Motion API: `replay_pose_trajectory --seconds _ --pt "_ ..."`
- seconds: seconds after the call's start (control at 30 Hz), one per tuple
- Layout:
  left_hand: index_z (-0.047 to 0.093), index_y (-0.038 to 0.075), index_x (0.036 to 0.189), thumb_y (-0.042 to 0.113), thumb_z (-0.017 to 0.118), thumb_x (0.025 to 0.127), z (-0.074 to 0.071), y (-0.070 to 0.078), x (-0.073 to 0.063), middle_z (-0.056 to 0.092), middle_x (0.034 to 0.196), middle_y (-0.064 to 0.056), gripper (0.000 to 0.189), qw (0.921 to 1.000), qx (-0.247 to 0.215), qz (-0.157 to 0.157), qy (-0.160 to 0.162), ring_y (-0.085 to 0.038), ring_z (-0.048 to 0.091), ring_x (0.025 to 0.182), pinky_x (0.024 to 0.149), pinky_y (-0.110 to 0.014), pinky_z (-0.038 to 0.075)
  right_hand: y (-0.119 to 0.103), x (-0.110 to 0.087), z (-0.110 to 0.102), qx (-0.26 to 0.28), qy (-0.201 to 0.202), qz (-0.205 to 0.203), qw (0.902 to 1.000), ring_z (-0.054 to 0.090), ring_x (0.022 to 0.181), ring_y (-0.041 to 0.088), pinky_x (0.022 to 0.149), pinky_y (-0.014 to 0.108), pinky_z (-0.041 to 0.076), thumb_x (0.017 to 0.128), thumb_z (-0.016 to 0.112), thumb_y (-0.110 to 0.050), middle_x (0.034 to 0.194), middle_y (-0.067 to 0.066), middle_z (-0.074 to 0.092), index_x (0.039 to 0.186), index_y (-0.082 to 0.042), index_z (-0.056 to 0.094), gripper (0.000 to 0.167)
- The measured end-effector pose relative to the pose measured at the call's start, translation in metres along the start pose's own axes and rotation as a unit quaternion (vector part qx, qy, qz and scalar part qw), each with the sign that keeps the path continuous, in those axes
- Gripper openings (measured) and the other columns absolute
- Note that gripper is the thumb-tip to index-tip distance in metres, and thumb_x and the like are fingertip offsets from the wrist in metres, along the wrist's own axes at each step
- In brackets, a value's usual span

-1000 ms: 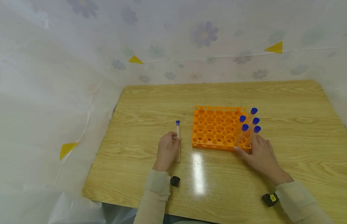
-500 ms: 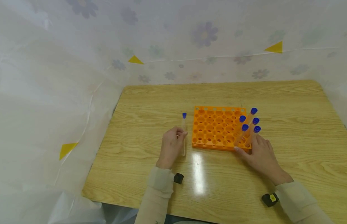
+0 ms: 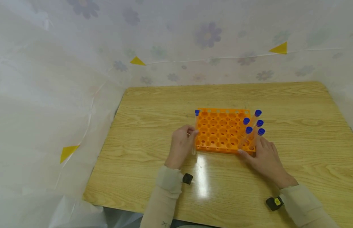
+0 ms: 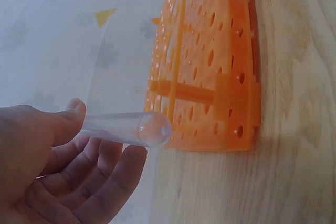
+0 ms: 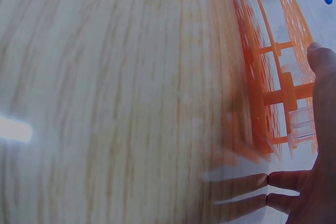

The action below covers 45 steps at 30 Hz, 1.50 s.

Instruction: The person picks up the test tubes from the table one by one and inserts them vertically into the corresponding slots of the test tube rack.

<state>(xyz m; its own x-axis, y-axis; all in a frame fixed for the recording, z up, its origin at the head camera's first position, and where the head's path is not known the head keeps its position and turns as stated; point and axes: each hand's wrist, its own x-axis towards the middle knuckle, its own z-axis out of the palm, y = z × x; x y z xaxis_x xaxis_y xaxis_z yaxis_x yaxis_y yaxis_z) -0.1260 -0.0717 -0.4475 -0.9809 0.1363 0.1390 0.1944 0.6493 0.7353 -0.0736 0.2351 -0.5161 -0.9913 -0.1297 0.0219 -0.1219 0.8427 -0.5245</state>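
In the head view my left hand [image 3: 181, 144] pinches a clear test tube [image 4: 126, 127] with a blue cap between thumb and fingers. The tube stands nearly upright and overlaps the left end of an orange test tube rack [image 3: 218, 149]. Seen from the left wrist, its rounded bottom points toward the camera, beside the rack's end and above the tabletop. My right hand [image 3: 266, 160] holds the rack at its near right corner, thumb on the front edge and fingers along the right side. Several blue-capped test tubes [image 3: 249, 130] stand in the rack's right-end holes, leaning slightly.
The rack rests on a wood-grain table [image 3: 148, 110]. Pale sheeting with a flower print [image 3: 207, 34] hangs behind and at the left, marked by yellow triangles [image 3: 279, 48]. A black wrist camera [image 3: 187, 179] sits by the left sleeve, another [image 3: 273, 203] by the right.
My left hand has carried the test tube right and away from me, from the table left of the rack to the rack's left end. The right hand and rack stay put.
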Motion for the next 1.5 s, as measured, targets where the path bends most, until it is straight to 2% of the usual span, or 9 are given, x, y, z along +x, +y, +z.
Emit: replay_pose_trajectory --seconds 0.17,0.43,0.57,0.67,0.83,1.0,1.17,1.33,1.5 --pt "0.069 0.010 0.099 0.032 0.060 0.098 0.004 0.009 0.004 0.072 0.091 -0.002 0.024 0.9999 -0.009 0.007 -0.006 -0.010 0.067 0.078 0.066 -0.019 0.054 -0.001 0.000 -0.001 0.002 -0.003 0.003 1.0000 0.032 0.131 0.057 0.106 0.069 0.020 0.092 0.060 -0.056 0.147 0.037 0.033 0.159 -0.004 -0.006 0.107" --pt "0.069 0.008 0.105 0.032 0.057 0.100 0.013 0.022 0.012 0.071 0.094 -0.003 0.027 0.9988 -0.036 0.026 -0.020 -0.009 0.065 0.077 0.064 -0.017 0.052 -0.002 -0.001 -0.001 0.003 -0.001 0.002 1.0000 0.032 0.131 0.057 0.107 0.069 0.020 0.092 0.061 -0.056 0.147 0.037 0.033 0.159 -0.005 -0.006 0.107" --pt "0.068 0.005 0.110 0.032 0.056 0.100 0.017 0.028 0.015 0.071 0.099 -0.006 0.031 0.9967 -0.055 0.054 -0.023 -0.013 0.068 0.082 0.069 -0.018 0.054 -0.002 -0.001 0.000 0.003 0.000 0.002 1.0000 0.032 0.131 0.057 0.106 0.069 0.020 0.092 0.061 -0.056 0.147 0.037 0.033 0.159 -0.005 -0.005 0.107" --pt "0.067 0.004 0.113 0.029 0.058 0.100 0.021 0.034 0.017 0.069 0.103 -0.007 0.029 0.9960 -0.048 0.073 -0.020 -0.015 0.068 0.086 0.073 -0.016 0.054 -0.002 -0.001 0.000 0.004 0.000 0.003 1.0000 0.032 0.131 0.057 0.106 0.069 0.020 0.092 0.061 -0.056 0.147 0.037 0.033 0.159 -0.004 -0.004 0.107" --pt "0.065 0.005 0.119 0.019 0.065 0.096 0.029 0.045 0.021 0.067 0.103 -0.006 0.026 0.9957 -0.020 0.089 -0.013 -0.015 0.067 0.085 0.070 -0.012 0.052 -0.001 -0.001 0.000 0.004 0.001 0.003 1.0000 0.032 0.131 0.057 0.106 0.069 0.020 0.092 0.061 -0.057 0.147 0.038 0.033 0.159 -0.004 -0.003 0.106" --pt "0.060 0.008 0.128 0.021 0.063 0.098 0.035 0.056 0.025 0.066 0.103 -0.004 0.033 0.9949 -0.004 0.100 -0.011 -0.012 0.065 0.087 0.070 -0.010 0.049 0.000 -0.001 0.002 0.001 0.006 0.001 1.0000 0.033 0.131 0.057 0.106 0.069 0.021 0.092 0.062 -0.056 0.147 0.038 0.034 0.159 -0.004 -0.002 0.106" --pt "0.060 0.008 0.127 0.020 0.062 0.099 0.041 0.066 0.029 0.065 0.109 -0.004 0.031 0.9935 -0.008 0.113 -0.014 -0.013 0.065 0.095 0.076 -0.011 0.051 0.000 -0.001 0.002 -0.001 0.008 0.002 1.0000 0.033 0.131 0.057 0.106 0.069 0.021 0.091 0.061 -0.057 0.148 0.038 0.033 0.159 -0.008 -0.008 0.108" --pt "0.061 0.012 0.127 0.020 0.062 0.099 0.046 0.076 0.032 0.061 0.118 -0.003 0.029 0.9937 -0.021 0.106 -0.031 -0.014 0.064 0.102 0.079 -0.011 0.050 -0.001 0.000 0.002 -0.001 0.013 0.001 0.9999 0.035 0.130 0.057 0.104 0.067 0.022 0.091 0.062 -0.057 0.147 0.038 0.035 0.158 -0.012 -0.012 0.109" --pt "0.061 0.012 0.126 0.019 0.063 0.097 0.051 0.086 0.037 0.061 0.119 -0.001 0.030 0.9926 -0.021 0.115 -0.030 -0.011 0.062 0.104 0.082 -0.007 0.048 -0.001 0.000 0.002 0.000 0.009 0.004 1.0000 0.033 0.131 0.057 0.105 0.068 0.021 0.091 0.061 -0.057 0.148 0.038 0.033 0.158 -0.013 -0.013 0.109"
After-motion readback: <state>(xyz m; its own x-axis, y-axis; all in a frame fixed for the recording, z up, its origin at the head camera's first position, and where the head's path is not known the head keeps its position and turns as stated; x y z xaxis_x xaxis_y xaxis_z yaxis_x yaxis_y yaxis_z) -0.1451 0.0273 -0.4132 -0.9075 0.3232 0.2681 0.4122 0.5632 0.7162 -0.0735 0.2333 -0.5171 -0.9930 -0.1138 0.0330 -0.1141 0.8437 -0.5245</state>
